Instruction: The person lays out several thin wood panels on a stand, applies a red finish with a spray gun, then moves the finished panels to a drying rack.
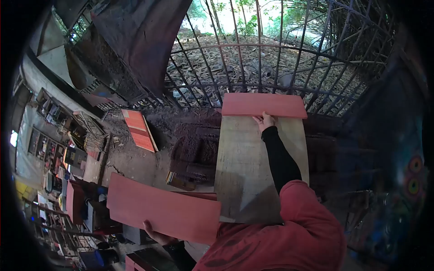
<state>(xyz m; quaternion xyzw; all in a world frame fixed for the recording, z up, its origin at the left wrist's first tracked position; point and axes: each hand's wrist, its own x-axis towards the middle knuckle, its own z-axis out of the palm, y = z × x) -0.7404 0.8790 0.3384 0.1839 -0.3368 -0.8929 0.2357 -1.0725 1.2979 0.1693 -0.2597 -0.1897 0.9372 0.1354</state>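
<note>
A red-painted board is in my left hand, which grips its lower edge with the thumb showing on the face. The other fingers are hidden behind it. Part of another red piece shows behind its upper right edge. At the far end of a pale plywood panel lies a second red-painted board, set crosswise. My right hand reaches over the panel and holds this board's near edge, thumb on top and fingers at the side.
Metal bars stand behind the panel, with dry leaves beyond. On the ground to the left leans a red-orange panel. A dark, crusted block-like surface is beside the plywood. Cluttered shelves and a blue container are at far left.
</note>
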